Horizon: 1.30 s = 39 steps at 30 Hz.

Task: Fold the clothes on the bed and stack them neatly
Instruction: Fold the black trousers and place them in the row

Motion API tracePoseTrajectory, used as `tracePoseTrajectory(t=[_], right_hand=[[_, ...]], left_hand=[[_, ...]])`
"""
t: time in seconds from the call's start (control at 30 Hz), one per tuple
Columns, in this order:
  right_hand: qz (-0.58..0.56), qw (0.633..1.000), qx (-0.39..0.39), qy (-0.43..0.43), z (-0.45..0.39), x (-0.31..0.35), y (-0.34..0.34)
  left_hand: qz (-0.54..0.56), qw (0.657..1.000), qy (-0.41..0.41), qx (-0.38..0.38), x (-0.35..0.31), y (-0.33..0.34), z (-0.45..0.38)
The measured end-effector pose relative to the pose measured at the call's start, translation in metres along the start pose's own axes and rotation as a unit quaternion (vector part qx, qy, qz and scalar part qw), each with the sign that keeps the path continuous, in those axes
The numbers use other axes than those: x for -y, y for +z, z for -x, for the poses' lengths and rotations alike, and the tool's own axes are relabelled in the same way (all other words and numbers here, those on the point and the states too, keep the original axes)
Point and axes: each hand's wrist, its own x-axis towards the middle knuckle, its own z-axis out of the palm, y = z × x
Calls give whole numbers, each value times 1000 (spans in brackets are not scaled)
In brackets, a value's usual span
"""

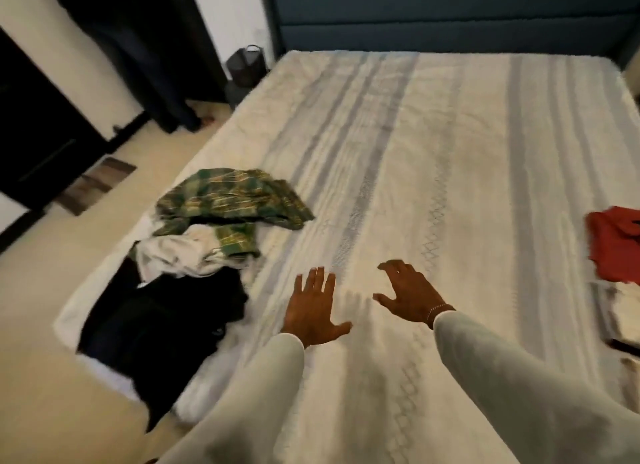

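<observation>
Left hand (317,311): palm down over the bed (450,152), fingers straight and spread, thumb out to the side; holds nothing. Whether the palm actually touches the cover or hovers just above it cannot be told, the picture being blurred.

Right hand (407,290): palm down beside the left hand, fingers loosely bent at the tips, thumb pointing toward the left hand; holds nothing. A beaded bracelet (437,309) sits at the wrist. Both arms wear pale sleeves (519,377).

Unfolded clothes, all to the outer side of the left hand's fingers, near the bed's left edge:
- Green plaid garment (228,200), crumpled, beyond and left of the left fingertips, farthest of the heap.
- White garment (173,252), bunched, partly under the plaid one, left of the left fingertips.
- Black garment (156,325), spread loosely, just beside the left hand's little-finger side, reaching the mattress edge.

Clothes to the outer side of the right hand's fingers, well apart, at the frame's right edge:
- Red garment (613,245), lying flat, partly cut off by the frame.
- Pale folded item (620,311), nearer than the red one, blurred.

Beyond both sets of fingertips: white cover with grey stripes, then a dark blue headboard (450,13). Dark basket (247,62) on the floor by the bed's far left corner.
</observation>
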Motion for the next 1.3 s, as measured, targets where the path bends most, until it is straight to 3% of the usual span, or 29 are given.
tracePoseTrajectory(t=[0.1,0.33,0.47,0.6,0.8,0.9,0.97,1.13,1.23,1.3], right_hand=[[-10,998,29,-63,-62,86,22],[-16,982,102,-161,-157,214,111],[-20,968,164,-189,-185,268,181],[23,962,197,-189,-202,301,236],[153,952,170,-201,-212,322,274],[163,953,135,-217,-213,327,275],[114,963,116,-213,-214,327,268],[-150,961,102,-209,-207,334,219],[-225,956,64,-178,-205,348,177],[-247,952,48,-173,-203,355,145]], left_hand=[[8,997,-78,4,104,1,31],[34,973,-218,61,238,49,82],[43,948,-306,76,273,96,106],[61,942,-329,41,292,131,113],[171,912,-371,-33,305,143,105],[204,910,-357,-49,310,140,106],[225,904,-355,-75,315,134,107],[290,878,-327,-194,322,101,111],[330,848,-317,-267,322,61,109],[326,846,-307,-290,321,27,104]])
